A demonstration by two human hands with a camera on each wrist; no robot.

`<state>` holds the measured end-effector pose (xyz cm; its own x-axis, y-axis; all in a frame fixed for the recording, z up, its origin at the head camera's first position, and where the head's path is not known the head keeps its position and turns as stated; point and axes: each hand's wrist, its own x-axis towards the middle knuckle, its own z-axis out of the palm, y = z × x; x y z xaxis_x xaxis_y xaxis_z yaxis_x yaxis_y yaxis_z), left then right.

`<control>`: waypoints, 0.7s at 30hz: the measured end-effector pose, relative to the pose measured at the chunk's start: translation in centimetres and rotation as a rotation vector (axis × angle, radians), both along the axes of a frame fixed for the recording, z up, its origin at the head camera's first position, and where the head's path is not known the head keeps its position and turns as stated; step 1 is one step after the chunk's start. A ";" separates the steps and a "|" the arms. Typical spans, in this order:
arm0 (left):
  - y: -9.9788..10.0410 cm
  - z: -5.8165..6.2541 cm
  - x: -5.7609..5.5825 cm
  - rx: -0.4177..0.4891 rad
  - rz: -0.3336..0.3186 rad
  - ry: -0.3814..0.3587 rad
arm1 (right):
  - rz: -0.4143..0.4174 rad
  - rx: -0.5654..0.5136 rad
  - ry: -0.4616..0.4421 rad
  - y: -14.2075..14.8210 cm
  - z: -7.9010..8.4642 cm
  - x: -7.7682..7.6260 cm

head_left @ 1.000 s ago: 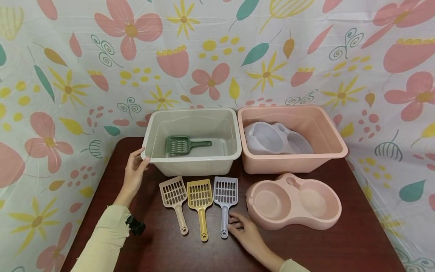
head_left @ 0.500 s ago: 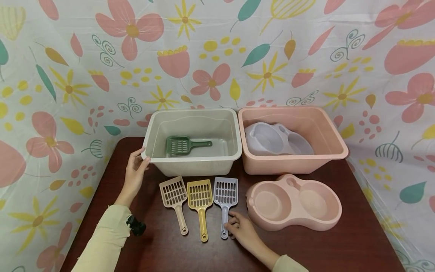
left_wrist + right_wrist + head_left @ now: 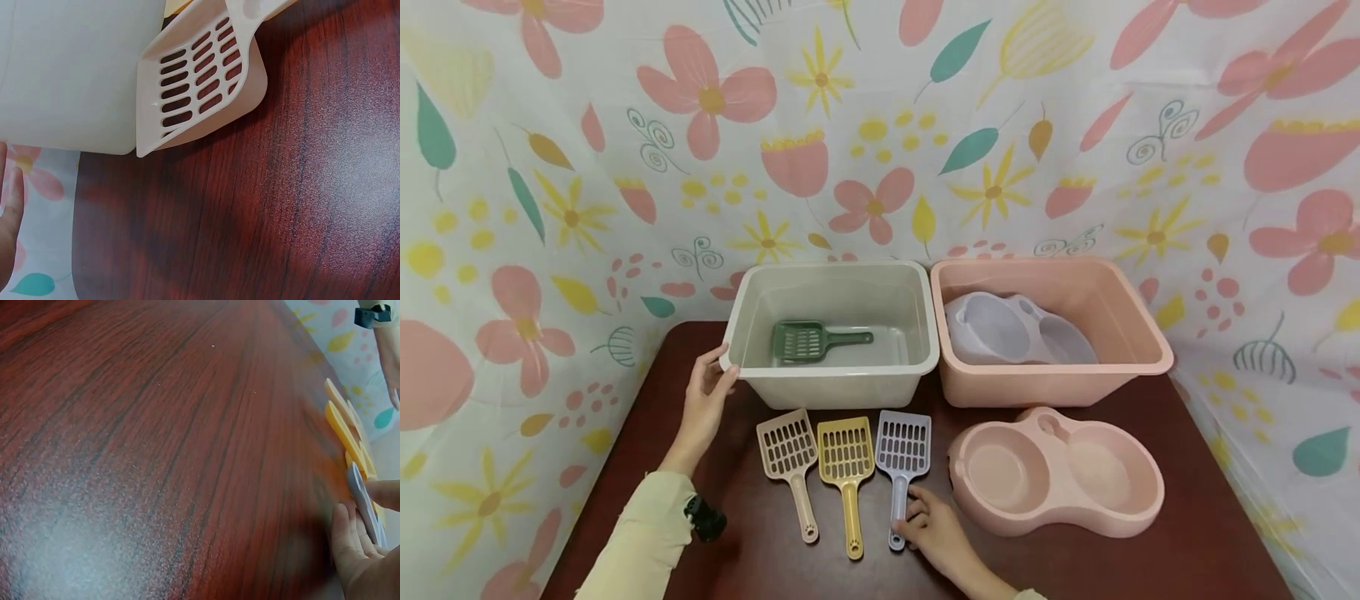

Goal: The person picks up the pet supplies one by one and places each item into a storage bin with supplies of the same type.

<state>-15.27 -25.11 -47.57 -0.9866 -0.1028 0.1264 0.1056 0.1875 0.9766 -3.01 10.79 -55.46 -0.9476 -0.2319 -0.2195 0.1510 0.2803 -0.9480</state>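
My right hand (image 3: 934, 533) holds the handle of a lavender litter scoop (image 3: 899, 493) that lies on the table. The right wrist view has the thumb over the lavender handle (image 3: 360, 490) and the fingers along its other side. Far to the left, my left hand (image 3: 702, 412) grips the front left corner of a pale grey litter box (image 3: 835, 390), fingers at the side rim and thumb at the front. Inside that box lies a green litter scoop (image 3: 785, 340). A yellow scoop (image 3: 850, 504) and a beige scoop (image 3: 801, 497) lie left of the lavender one.
Right of the grey box stands a pink litter box (image 3: 1045, 388) with a lavender double pet bowl (image 3: 1034, 337) tilted inside. A pink double pet bowl (image 3: 1056, 496) sits on the dark red table (image 3: 760, 571) beside my right hand. A flowered cloth (image 3: 880, 100) hangs behind.
My right hand has moved slightly left, from beside the lavender scoop's handle to holding it, thumb on top. The head view has tilted up. The left hand stays at the grey box's corner.
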 end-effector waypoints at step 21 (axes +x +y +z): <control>0.0 -1.2 -0.1 -0.023 0.008 0.056 | -0.039 -0.079 0.011 0.5 -0.1 0.7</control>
<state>-15.33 -25.11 -48.72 -0.9771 -0.1068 0.1843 0.1588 0.2111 0.9645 -2.31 11.29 -55.57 -0.9586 -0.2108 -0.1916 0.1498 0.1990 -0.9685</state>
